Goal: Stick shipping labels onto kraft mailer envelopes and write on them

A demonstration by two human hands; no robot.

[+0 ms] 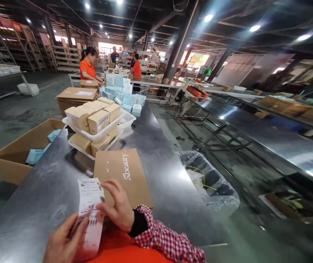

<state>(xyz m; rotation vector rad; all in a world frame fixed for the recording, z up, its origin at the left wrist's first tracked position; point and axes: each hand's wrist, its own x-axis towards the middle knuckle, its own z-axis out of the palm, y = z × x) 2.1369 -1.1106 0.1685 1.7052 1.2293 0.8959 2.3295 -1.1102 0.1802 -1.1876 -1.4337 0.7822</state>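
Head view shows us first a large warehouse hall with dark roof beams, ceiling lamps and racking at the far left, and a long steel counter running away from us down the middle. On that counter we note, farther off, a spread of pale blue boxes and a stack of flat cardboard, with a person in an orange shirt standing beyond it; others stand farther back. Nearer, two stacked white trays carry tan cartons. An open cardboard box sits at the counter's left edge, a lined waste bin on the floor to its right. Just ahead of the hands lies a flat brown mailer printed "Sbeauty", its long axis pointing away from us and a little to the right. We find a strip of printed labels held between both hands, upright, long axis running near to far. The left hand closes on its lower part; the right hand pinches its right edge with fingers bent, and rests against the mailer's near edge. The right hand is nearer the mailer, which lies directly beyond the strip.
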